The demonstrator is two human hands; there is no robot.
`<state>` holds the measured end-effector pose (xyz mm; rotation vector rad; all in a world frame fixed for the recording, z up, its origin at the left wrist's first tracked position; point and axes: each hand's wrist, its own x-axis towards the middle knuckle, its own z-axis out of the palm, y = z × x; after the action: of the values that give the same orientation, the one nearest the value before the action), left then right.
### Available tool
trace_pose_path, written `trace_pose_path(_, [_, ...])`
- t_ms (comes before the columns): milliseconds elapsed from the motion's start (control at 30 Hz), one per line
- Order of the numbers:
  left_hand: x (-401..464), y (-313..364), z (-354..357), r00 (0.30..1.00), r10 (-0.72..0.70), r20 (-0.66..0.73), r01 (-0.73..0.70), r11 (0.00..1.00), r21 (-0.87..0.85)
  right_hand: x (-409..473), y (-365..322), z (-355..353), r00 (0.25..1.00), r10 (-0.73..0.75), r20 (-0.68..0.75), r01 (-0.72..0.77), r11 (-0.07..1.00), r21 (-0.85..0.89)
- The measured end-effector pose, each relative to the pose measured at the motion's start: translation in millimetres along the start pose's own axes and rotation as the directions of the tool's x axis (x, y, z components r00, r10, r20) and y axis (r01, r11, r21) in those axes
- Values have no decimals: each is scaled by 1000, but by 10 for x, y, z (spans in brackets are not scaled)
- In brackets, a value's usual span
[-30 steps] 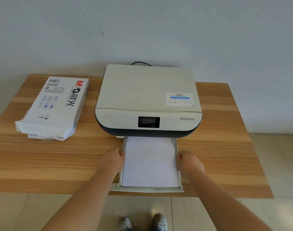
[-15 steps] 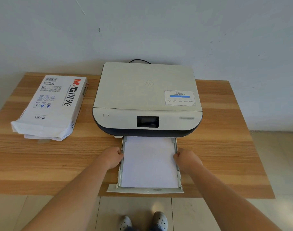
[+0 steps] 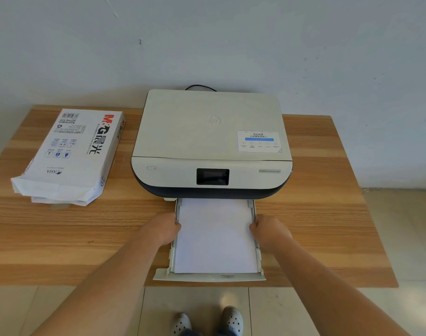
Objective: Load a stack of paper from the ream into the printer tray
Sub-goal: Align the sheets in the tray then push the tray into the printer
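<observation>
The white printer (image 3: 212, 141) sits mid-table with its paper tray (image 3: 208, 277) pulled out toward me. A stack of white paper (image 3: 215, 238) lies flat inside the tray. My left hand (image 3: 162, 229) is curled over the tray's left side wall, fingertips at the paper's left edge. My right hand (image 3: 270, 230) is curled the same way over the right side wall. The opened paper ream (image 3: 71, 154) lies on the table to the printer's left, its torn end facing me.
The wooden table (image 3: 328, 226) stands against a pale wall, and the tray's front overhangs its near edge. A black cable (image 3: 199, 87) leaves the printer's back. My shoes (image 3: 207, 321) are on the tiled floor below.
Both hands have slid a little along the tray's sides toward the printer. The tray, the paper and the ream have stayed in place.
</observation>
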<state>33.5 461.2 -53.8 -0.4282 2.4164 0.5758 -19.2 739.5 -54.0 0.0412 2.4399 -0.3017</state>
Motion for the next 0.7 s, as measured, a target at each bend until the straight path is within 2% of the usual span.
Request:
trace_pose_path(100, [1, 0, 20, 1000, 12, -20, -11, 999, 53, -10, -3, -2, 1000, -4, -12, 4, 1000, -1])
trace_pose_path(467, [-14, 1, 73, 998, 10, -66, -10, 1000, 6, 11, -51, -1, 1000, -1, 5, 1, 1000, -13])
trace_pose_path(700, [-6, 24, 87, 997, 21, -79, -18, 999, 36, 22, -78, 31, 1000, 15, -3, -15, 1000, -3])
